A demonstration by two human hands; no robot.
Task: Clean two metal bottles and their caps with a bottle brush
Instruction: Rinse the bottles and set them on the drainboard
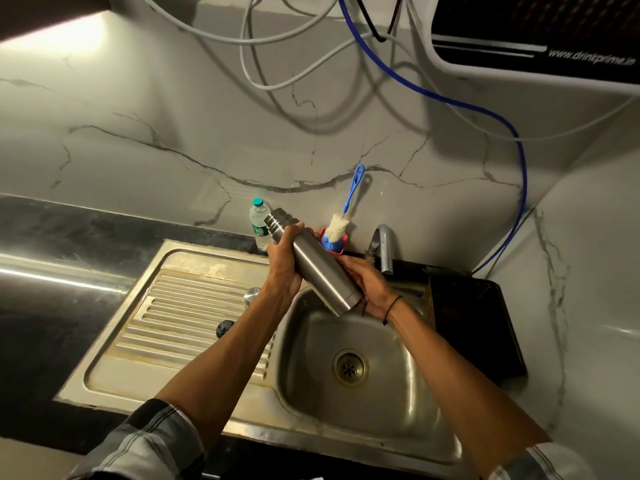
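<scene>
A steel bottle (320, 268) is held slanted above the sink basin (381, 382), neck up-left, base down-right. My left hand (284, 261) grips it near the neck. My right hand (367, 285) is wrapped behind its lower body near the base. The bottle brush (341, 223), with a blue handle and white bristles, stands in a red holder (334, 249) against the wall behind the bottle. A metal cap (252, 295) and a dark round cap (223, 328) lie on the ribbed drainboard (180, 306). No second metal bottle is visible.
A clear plastic water bottle (259, 223) stands at the wall left of the steel bottle. The tap (382, 247) rises behind my right hand. A dark rack (474, 323) sits right of the basin. Cables and a blue hose (519, 161) hang from a purifier above.
</scene>
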